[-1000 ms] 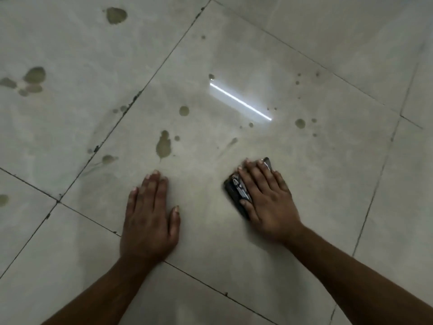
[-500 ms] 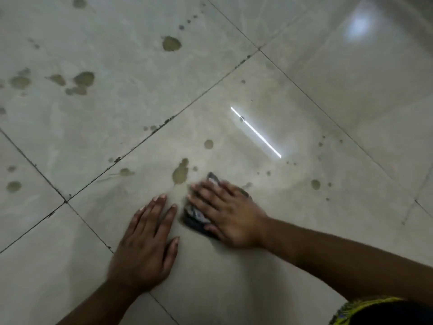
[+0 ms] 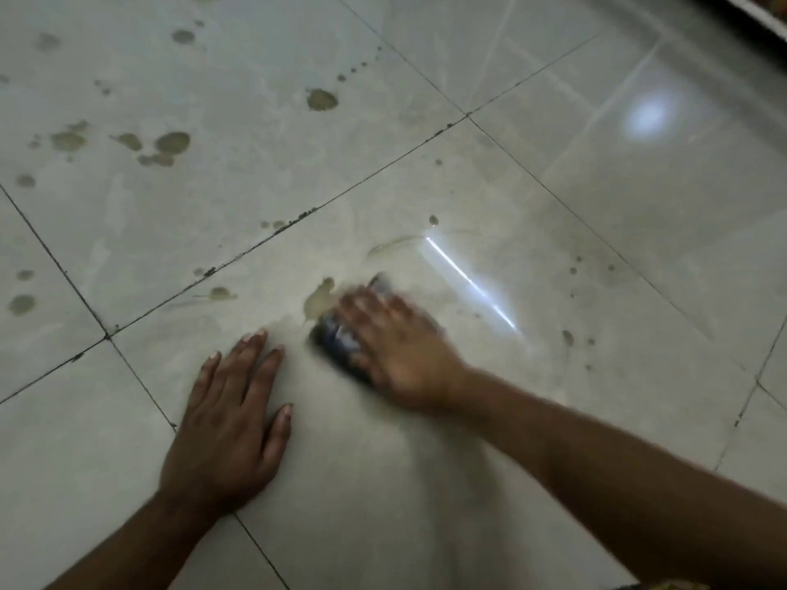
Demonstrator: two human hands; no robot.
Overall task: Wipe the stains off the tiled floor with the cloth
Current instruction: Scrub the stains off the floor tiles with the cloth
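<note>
Dark bunched cloth (image 3: pixel 340 340) lies on the pale tiled floor (image 3: pixel 383 483), touching a brownish stain (image 3: pixel 318 298).

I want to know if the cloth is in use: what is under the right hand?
The dark cloth lies under the right hand, pressed to the tiled floor beside a brownish stain. Most of the cloth is covered.

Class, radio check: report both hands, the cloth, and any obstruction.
Left hand flat on floor. Right hand pressing cloth beside stain. Nothing in the way.
</note>
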